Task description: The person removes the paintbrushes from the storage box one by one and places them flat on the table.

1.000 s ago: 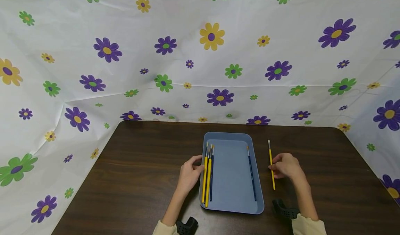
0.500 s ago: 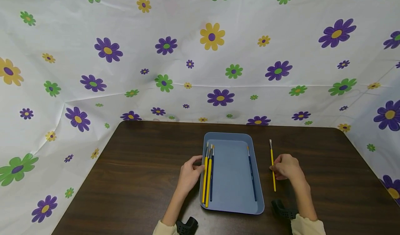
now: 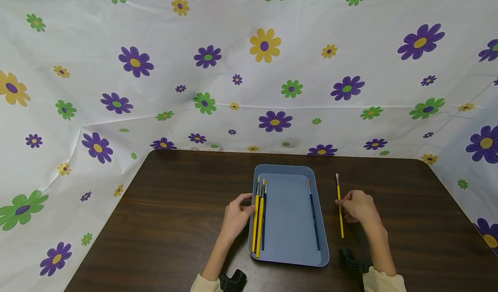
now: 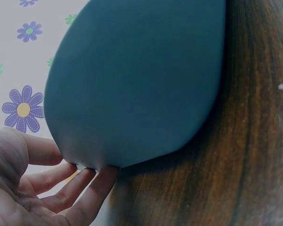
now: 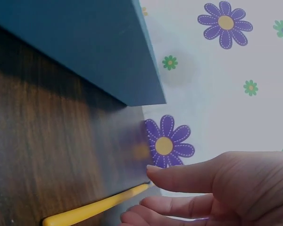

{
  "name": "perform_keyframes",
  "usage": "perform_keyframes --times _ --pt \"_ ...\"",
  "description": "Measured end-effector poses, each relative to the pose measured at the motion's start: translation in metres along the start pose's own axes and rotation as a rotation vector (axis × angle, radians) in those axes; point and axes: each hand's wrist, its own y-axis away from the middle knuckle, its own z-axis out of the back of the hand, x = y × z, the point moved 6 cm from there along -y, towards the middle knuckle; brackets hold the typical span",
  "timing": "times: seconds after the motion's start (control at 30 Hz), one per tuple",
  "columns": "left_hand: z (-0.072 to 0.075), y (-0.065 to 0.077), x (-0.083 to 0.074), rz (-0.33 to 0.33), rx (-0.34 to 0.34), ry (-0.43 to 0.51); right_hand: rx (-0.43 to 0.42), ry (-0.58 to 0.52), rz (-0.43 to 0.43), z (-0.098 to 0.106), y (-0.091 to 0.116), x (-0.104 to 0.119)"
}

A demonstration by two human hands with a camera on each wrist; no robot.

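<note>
A blue-grey rectangular tray (image 3: 289,214) lies on the table. My left hand (image 3: 236,216) holds its left edge, the thumb at the rim and the fingers against the outer wall, as the left wrist view shows. Right of the tray, a yellow-handled paintbrush (image 3: 340,214) lies with its pale bristles pointing away. My right hand (image 3: 358,206) is just over this brush, thumb and fingers parted in the right wrist view, where the yellow handle (image 5: 96,209) rests on the wood. Inside the tray, several yellow and dark paintbrushes (image 3: 260,227) line the left side; one dark blue paintbrush (image 3: 313,218) lies along the right.
The dark wooden table (image 3: 186,205) ends at a white flowered cloth (image 3: 233,67) hanging behind it. Black wrist mounts (image 3: 233,280) are worn on both arms, the right one close to the tabletop near the tray's lower right corner.
The yellow paintbrush shifted slightly right and straightened in the first half second, then stayed still. My right thumb has since lifted a little along it. The left hand and tray have not moved.
</note>
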Motion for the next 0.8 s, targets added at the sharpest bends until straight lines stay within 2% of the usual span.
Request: perform_keyframes --times 0.33,0.6,0.8 --pt "0.000 0.000 0.000 0.002 0.004 0.019 -0.091 0.072 0.104 0.009 0.011 0.019" --pt "0.000 0.000 0.000 -0.004 0.004 0.020 -0.116 0.060 0.158 0.010 0.024 0.041" --pt "0.000 0.000 0.000 -0.015 0.001 0.008 -0.116 0.023 0.247 0.009 0.034 0.058"
